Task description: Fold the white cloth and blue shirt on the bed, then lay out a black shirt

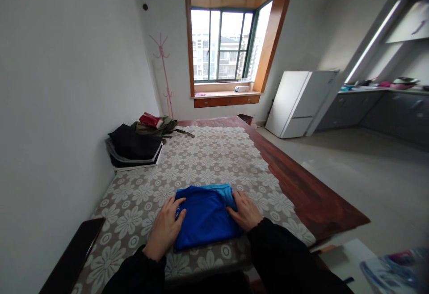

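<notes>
A folded piece of blue cloth (204,218), shiny and perhaps a garment, lies on the flower-patterned tablecloth (214,151) in front of me. A lighter blue part (223,190) shows along its far edge. My left hand (167,224) rests on the cloth's left edge, thumb and fingers apart on top. At the right edge, my right hand (244,209) lies with its fingers stretched forward and its thumb on the cloth. Both hands touch the cloth without wrapping round it. Their outer sides rest beside it, near the tablecloth.
Folded dark cloths (134,144) are stacked by the left wall, with a strapped green bag (166,126) and a red packet (150,119) behind. A dark flat object (75,258) lies near left. The table's bare reddish wood edge (301,191) runs along the right.
</notes>
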`<state>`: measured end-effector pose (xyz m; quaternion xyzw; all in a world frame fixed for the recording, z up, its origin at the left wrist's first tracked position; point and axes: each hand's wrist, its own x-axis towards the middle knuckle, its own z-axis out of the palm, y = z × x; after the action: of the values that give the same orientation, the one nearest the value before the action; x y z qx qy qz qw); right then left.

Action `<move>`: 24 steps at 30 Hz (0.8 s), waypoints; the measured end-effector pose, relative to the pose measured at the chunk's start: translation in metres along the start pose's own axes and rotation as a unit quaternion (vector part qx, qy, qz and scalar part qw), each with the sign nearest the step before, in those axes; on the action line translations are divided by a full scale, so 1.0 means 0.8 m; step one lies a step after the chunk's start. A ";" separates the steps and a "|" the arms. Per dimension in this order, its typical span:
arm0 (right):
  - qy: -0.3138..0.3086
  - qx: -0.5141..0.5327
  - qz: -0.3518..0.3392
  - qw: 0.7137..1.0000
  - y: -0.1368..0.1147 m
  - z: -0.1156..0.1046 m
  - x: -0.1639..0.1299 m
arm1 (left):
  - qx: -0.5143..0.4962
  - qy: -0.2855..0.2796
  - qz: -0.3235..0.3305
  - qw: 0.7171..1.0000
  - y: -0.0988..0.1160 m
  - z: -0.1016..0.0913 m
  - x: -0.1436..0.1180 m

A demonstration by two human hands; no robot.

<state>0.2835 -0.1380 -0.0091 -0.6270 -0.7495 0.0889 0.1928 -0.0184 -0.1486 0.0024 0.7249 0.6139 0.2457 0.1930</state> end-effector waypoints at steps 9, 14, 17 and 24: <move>-0.013 0.382 -0.024 0.924 -0.009 0.006 0.010 | -0.148 -0.053 -0.025 0.987 -0.003 -0.035 0.036; -0.097 0.501 -0.006 0.860 0.003 -0.010 0.017 | -0.175 -0.093 -0.043 0.979 -0.015 -0.036 0.073; -0.140 0.500 -0.030 0.854 0.012 -0.022 0.027 | -0.243 -0.150 -0.031 0.958 -0.018 -0.036 0.093; -0.132 0.371 -0.041 0.919 0.078 -0.055 0.137 | -0.343 -0.046 -0.012 0.938 -0.016 -0.009 0.152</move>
<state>0.3420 -0.0238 0.0268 -0.4624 -0.7063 0.4341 0.3144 -0.0178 -0.0269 0.0153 0.6177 0.4919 0.4051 0.4609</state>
